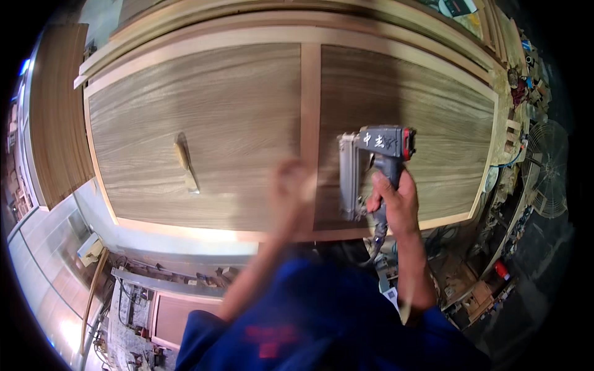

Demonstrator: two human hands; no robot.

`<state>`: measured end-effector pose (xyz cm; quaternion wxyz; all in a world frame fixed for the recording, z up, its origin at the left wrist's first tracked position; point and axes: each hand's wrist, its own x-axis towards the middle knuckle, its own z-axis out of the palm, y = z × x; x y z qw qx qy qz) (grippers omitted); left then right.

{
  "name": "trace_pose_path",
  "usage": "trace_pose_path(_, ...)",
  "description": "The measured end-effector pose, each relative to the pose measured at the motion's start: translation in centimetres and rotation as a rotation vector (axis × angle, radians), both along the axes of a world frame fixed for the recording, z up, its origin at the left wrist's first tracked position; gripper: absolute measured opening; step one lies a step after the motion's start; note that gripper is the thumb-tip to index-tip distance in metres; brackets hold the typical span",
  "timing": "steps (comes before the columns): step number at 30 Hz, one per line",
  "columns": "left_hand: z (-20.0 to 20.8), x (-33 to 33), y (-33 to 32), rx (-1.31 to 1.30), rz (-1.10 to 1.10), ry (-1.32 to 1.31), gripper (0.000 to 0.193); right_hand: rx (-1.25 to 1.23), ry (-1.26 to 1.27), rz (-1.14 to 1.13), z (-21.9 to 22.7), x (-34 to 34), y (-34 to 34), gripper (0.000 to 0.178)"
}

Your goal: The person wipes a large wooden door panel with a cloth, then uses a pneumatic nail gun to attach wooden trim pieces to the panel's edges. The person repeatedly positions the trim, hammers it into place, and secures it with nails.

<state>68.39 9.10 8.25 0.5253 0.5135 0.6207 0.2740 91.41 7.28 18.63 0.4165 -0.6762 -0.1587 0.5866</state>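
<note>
My right hand (402,204) is wrapped around the grip of a dark nail gun (385,141) with a long silver magazine. It is over the right half of a framed wooden panel (204,93), and a hose (380,238) runs from the base of its grip toward my body. My left hand (292,182), smeared by motion, is just left of the panel's pale middle rail (310,99); its fingers cannot be made out. On the left half lies a hand tool (182,157) with a yellowish handle and flat metal blade, perhaps a chisel.
Long wood strips (247,18) run along the panel's far edge. A brown board (59,111) stands at the left. To the right are a round wire fan guard (547,167) and a cluttered ledge of offcuts. Below left sits a smaller framed panel (179,315).
</note>
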Motion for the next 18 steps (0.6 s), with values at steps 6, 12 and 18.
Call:
trace_pose_path(6, -6.1, -24.5, 6.7, 0.189, 0.019, 1.182, 0.065, -0.018, -0.403, 0.243, -1.3, 0.5, -0.8, 0.037)
trace_pose_path(12, -3.9, -25.3, 7.7, -0.202, 0.101, 0.606, 0.037, 0.008, -0.395, 0.32, -1.0, 0.9, -3.6, 0.04)
trace_pose_path(18, -3.0, -14.0, 0.8, 0.049, 0.223, 0.023, 0.014, 0.013, -0.306, 0.265, -1.3, 1.9, -6.7, 0.04)
